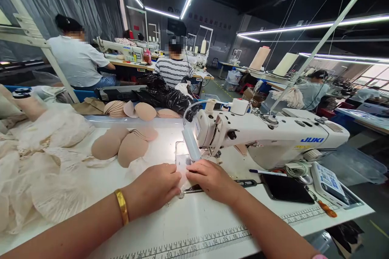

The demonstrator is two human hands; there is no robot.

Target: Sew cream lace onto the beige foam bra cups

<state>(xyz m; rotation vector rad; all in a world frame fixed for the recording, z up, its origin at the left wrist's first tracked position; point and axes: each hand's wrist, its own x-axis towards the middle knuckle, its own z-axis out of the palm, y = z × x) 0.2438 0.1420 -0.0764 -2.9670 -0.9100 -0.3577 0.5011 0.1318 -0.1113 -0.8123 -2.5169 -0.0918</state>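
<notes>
My left hand [156, 186] and my right hand [209, 180] meet in front of the needle area of a white sewing machine [273, 137]. Between them is a small piece of pale, thin fabric [182, 172], pinched by the closed fingers of both hands. A lit lamp on a bent neck [191, 143] hangs just above it. Beige oval pads [133, 150] lie left of the machine, beyond my left hand. Sheer cream fabric [51, 170] is heaped at the left. The fingertips are partly hidden by the hands.
A black phone [287, 188], a pen [267, 172] and a white box [330, 182] lie at the right. A printed ruler [194, 247] runs along the front edge. More pads [146, 111] and black plastic bags [170, 97] sit behind. People work at other machines beyond.
</notes>
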